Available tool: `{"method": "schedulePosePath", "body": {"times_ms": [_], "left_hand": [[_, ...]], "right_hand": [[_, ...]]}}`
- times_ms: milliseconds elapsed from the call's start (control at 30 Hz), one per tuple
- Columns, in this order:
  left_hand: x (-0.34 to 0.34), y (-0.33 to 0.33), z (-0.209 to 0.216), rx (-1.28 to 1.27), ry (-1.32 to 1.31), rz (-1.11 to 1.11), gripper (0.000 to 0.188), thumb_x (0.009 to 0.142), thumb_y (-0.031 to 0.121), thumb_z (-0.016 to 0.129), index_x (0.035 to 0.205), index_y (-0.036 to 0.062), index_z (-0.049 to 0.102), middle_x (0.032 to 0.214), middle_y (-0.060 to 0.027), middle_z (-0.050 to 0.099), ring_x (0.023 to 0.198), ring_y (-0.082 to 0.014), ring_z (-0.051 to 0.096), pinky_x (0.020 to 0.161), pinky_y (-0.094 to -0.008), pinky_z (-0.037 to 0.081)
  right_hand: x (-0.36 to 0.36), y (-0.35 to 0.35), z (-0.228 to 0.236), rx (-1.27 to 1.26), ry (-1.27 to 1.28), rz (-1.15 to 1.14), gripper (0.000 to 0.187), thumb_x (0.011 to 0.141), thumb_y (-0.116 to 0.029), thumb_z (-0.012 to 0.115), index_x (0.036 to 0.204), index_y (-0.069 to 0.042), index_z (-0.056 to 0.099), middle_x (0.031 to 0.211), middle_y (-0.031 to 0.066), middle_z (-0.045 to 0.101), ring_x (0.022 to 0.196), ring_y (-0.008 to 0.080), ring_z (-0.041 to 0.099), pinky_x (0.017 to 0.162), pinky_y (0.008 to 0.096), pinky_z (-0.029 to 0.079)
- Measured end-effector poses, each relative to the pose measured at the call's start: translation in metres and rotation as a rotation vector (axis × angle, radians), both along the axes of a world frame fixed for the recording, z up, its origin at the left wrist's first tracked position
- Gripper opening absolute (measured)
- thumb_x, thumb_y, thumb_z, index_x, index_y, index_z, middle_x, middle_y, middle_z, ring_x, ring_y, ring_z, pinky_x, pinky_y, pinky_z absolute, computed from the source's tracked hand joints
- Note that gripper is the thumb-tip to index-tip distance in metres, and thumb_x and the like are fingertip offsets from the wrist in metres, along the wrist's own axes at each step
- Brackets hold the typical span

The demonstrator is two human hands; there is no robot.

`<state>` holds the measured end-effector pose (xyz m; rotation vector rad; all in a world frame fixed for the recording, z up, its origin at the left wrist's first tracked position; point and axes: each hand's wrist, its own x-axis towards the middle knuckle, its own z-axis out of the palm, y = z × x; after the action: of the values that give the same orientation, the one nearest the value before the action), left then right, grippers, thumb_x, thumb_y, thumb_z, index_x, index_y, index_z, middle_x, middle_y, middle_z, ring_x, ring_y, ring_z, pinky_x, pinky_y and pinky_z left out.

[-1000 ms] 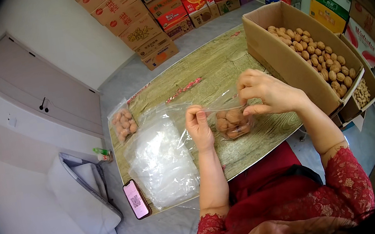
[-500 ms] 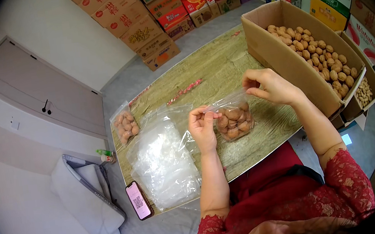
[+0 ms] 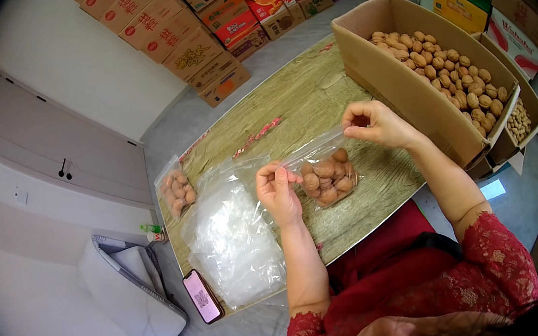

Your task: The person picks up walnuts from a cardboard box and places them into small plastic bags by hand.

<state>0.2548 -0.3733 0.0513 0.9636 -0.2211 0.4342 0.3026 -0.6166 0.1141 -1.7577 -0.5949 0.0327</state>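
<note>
A clear plastic zip bag of walnuts is at the front of the wood-patterned table. My left hand pinches the left end of its top edge. At the right end, my right hand grips the same edge between thumb and fingers, so the top is drawn straight between both hands. Just left of my left hand lies a stack of flat clear bags. Another filled bag of walnuts rests at the table's left edge.
A tall cardboard box of loose walnuts stands at the right, beside a box of peanuts. A phone lies at the near left corner. Stacked cartons line the far wall; a grey-white folded item is beyond the table's left side.
My hands and the walnut bag have shifted slightly left in view. The bag's top edge is now stretched wider and straighter between my hands.
</note>
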Motion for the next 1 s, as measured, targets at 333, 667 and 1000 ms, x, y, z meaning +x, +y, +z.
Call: {"method": "schedulePosePath", "body": {"times_ms": [333, 667, 1000], "left_hand": [[-0.001, -0.001, 0.001, 0.112, -0.021, 0.087, 0.009, 0.092, 0.008, 0.061, 0.094, 0.0049, 0.053, 0.094, -0.0060, 0.058, 0.064, -0.0065, 0.048, 0.054, -0.0214, 0.042], [-0.007, -0.007, 0.004, 0.340, -0.097, 0.073, 0.007, 0.088, 0.002, 0.065, 0.089, 0.0023, 0.057, 0.097, -0.0049, 0.053, 0.071, -0.0076, 0.052, 0.061, -0.0205, 0.045], [-0.010, -0.008, 0.009, 0.351, -0.100, 0.053, 0.007, 0.089, 0.002, 0.063, 0.089, 0.0017, 0.056, 0.098, -0.0048, 0.051, 0.076, -0.0089, 0.052, 0.065, -0.0210, 0.045]], "right_hand": [[-0.013, 0.001, 0.015, -0.121, -0.240, -0.043, 0.011, 0.080, -0.003, 0.066, 0.085, 0.001, 0.057, 0.078, 0.0075, 0.058, 0.070, 0.0164, 0.055, 0.063, 0.0278, 0.045], [-0.034, 0.058, 0.044, -0.384, -0.857, -0.072, 0.019, 0.072, -0.015, 0.071, 0.085, -0.005, 0.061, 0.096, 0.0105, 0.060, 0.106, 0.0295, 0.054, 0.107, 0.0508, 0.031], [-0.024, 0.077, 0.037, -0.367, -0.847, 0.015, 0.011, 0.074, -0.012, 0.066, 0.081, -0.004, 0.061, 0.090, 0.0109, 0.062, 0.109, 0.0282, 0.056, 0.113, 0.0543, 0.023]]}}
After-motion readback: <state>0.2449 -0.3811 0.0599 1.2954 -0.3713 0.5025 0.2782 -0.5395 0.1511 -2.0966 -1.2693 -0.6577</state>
